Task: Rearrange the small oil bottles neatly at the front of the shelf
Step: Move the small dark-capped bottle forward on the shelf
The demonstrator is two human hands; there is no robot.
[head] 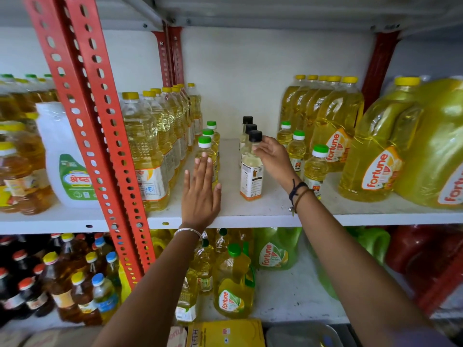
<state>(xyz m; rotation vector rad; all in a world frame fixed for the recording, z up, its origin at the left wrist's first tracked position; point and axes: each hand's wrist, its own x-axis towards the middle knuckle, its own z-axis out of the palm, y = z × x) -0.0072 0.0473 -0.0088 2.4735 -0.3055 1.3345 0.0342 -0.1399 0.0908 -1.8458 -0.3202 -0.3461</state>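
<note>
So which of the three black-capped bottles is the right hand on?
The front black-capped bottle, nearest the shelf edge. The right hand touches its neck just below the cap; the other two black-capped bottles stand behind it, untouched.

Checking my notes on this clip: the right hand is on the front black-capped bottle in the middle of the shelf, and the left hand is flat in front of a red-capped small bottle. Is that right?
Not quite. In the head view the small bottle behind the flat left hand has a green cap, not red. The rest holds: the right hand is on the front black-capped bottle.
</note>
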